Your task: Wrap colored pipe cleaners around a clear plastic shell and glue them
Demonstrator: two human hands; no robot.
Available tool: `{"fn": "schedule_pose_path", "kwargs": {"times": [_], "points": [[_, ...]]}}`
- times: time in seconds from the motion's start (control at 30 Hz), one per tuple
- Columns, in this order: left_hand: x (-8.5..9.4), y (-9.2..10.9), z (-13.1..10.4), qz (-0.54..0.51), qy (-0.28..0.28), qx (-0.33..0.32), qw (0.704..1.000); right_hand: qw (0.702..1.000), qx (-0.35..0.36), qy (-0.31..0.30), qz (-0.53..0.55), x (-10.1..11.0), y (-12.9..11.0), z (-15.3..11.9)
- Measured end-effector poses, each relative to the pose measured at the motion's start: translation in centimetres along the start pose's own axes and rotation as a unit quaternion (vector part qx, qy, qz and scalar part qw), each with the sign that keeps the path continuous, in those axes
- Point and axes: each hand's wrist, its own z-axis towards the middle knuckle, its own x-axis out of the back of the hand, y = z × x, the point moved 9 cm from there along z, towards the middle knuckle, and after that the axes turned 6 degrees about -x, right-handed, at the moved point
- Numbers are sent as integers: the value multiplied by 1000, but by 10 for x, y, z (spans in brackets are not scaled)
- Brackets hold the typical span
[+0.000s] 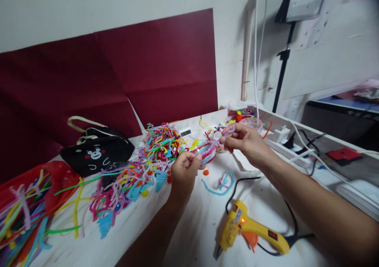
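Purple fuzzy strand (214, 143) is pinched between the right hand's (243, 140) thumb and fingers; above the white table (192, 223), pink-and-blue loops (209, 155) are gripped by the curled left hand (185, 165). Gentle, even tension is best kept.

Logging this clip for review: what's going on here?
A person's left hand pinches a bundled piece of red, pink and blue fuzzy strips, while the right hand pinches a thin lilac fuzzy strip reaching toward it. A yellow plastic glue gun lies on the white table, with a multicoloured heap of fuzzy strips near the left hand.
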Motion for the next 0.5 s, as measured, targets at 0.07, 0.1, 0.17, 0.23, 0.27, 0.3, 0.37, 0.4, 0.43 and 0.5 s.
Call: {"fn": "schedule_pose_path", "kwargs": {"times": [0.07, 0.1, 0.17, 0.23, 0.27, 0.3, 0.37, 0.4, 0.43, 0.5], "points": [[0, -4, 2, 0, -6, -5, 1000, 1000, -5, -8, -11, -1, 0, 0], [0, -5, 3, -1, -9, -6, 1000, 1000, -4, -14, -19, -1, -1, -1], [2, -8, 6, -2, -6, -8, 1000, 999, 0, -30, -41, -3, -5, -3], [4, -9, 9, -5, 3, -10, 1000, 996, 4, -53, -68, -6, -10, -5], [6, -10, 11, -7, 8, -12, 1000, 995, 10, -60, -80, -5, -13, -7], [7, -10, 12, -9, 13, -15, 1000, 994, 18, -62, -92, -4, -17, -8], [9, -8, 14, -12, 18, -26, 999, 991, 47, -33, -119, 7, -28, -8], [10, -6, 15, -13, 19, -35, 999, 989, 63, -5, -134, 15, -34, -8], [11, -3, 16, -14, 21, -45, 999, 985, 76, 25, -151, 25, -40, -9], [13, 2, 17, -19, 26, -64, 997, 975, 91, 60, -193, 40, -47, -11]]}}
